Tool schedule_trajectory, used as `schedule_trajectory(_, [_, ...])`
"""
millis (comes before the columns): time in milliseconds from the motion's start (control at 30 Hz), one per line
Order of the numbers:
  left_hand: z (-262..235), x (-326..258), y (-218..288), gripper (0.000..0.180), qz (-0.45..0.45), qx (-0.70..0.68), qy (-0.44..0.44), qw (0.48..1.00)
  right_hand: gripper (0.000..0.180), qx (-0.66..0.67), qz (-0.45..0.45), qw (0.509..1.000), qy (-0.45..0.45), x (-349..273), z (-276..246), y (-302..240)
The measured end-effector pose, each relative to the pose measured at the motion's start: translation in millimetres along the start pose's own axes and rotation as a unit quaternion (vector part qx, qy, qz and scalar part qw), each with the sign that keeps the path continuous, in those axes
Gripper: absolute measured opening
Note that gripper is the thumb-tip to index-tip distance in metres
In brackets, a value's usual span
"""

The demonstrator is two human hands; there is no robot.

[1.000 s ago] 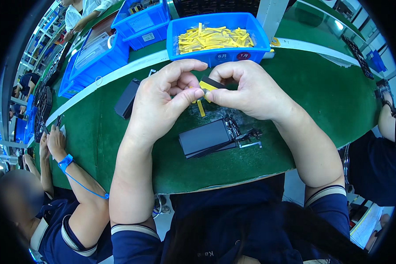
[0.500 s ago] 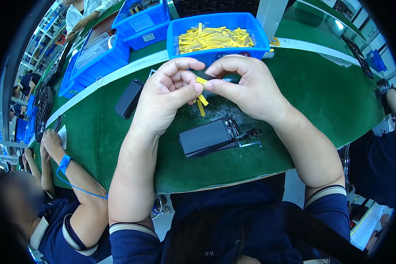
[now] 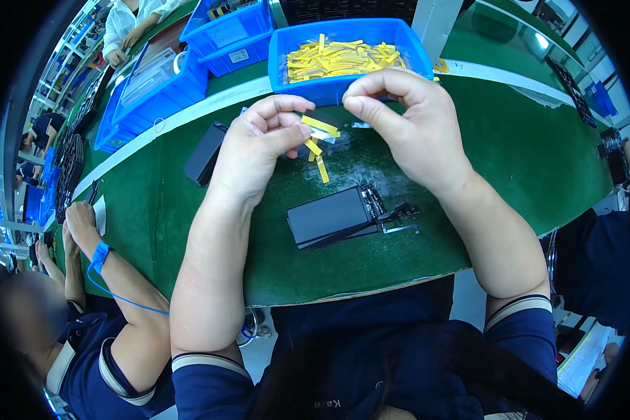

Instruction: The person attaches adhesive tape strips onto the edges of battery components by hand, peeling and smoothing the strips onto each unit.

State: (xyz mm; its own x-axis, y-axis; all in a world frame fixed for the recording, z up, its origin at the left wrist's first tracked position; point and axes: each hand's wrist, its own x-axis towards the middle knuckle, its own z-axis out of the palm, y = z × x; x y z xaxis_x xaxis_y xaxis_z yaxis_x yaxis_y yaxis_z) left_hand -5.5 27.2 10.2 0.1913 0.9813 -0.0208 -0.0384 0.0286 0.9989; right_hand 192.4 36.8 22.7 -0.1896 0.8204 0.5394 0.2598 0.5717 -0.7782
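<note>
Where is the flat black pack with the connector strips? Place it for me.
In the head view, the flat black pack lies on the green mat near its front edge, below and between the left hand and right hand, touched by neither.

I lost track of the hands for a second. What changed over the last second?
Both hands rose from just above the black flat part toward the blue bin. The left hand and right hand still pinch the small dark piece with yellow strips between them. The flat part and bin stayed put.
</note>
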Motion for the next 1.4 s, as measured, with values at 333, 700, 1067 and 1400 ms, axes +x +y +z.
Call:
schedule_trajectory(333, [16, -6, 3, 0.029, 0.04, -0.077, -0.056, 0.995, 0.012, -0.002, 0.028, 0.997, -0.078, -3, 3, 3])
schedule_trajectory(700, [6, -10, -7, 0.032, 0.166, 0.638, 0.155, 0.736, 0.009, 0.014, 0.019, 1.0, 0.01, -1, 0, -2])
schedule_trajectory(1067, [36, -36, 15, 0.04, 0.18, 0.449, -0.146, 0.863, 0.012, 0.024, 0.01, 1.0, 0.003, -1, -3, 0])
schedule_trajectory(1400, [27, -34, 23, 0.021, 0.192, 0.334, -0.202, 0.9, 0.011, 0.118, 0.025, 0.993, 0.009, -3, -4, -8])
